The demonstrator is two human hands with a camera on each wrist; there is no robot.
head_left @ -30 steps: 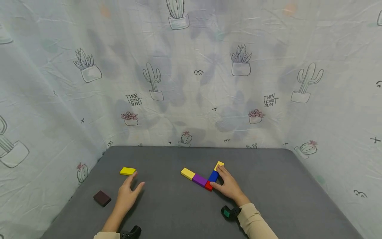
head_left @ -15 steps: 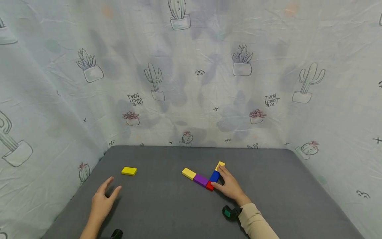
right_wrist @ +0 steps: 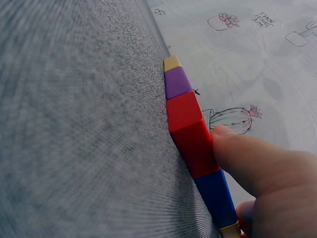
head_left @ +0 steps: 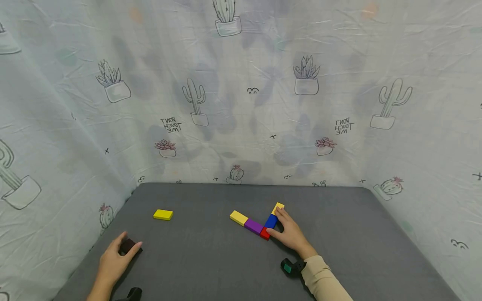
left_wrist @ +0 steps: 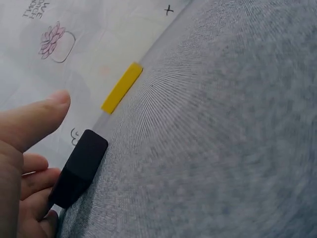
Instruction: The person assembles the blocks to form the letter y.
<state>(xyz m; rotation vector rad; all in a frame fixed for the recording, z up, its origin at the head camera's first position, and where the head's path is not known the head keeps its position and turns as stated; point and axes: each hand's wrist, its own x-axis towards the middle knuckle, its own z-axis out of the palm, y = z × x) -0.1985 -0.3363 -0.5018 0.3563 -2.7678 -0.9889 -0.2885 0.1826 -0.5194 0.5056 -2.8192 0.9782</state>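
Observation:
My left hand [head_left: 110, 264] is low over the table's left side, thumb and fingers spread around a dark brown block [head_left: 129, 246]. In the left wrist view its fingers are at the far side of this block, while the thumb stands apart from it. My right hand [head_left: 291, 235] rests on a V of blocks: its thumb touches the red block [right_wrist: 188, 134] at the corner, and its fingertips reach the pale yellow block [head_left: 279, 205] at the far end. Between these lies a blue block [head_left: 270, 221]. The other leg has a purple block [head_left: 254, 226] and another pale yellow block [head_left: 239, 218].
A bright yellow block [head_left: 163, 215] lies alone at the back left of the grey table [head_left: 203, 267]. A cloth [head_left: 241, 62] printed with cacti hangs behind the table and along both sides.
My left hand has moved away from the bright yellow block, left and toward me, and come down around the dark brown block. The right hand and the V of blocks stay put.

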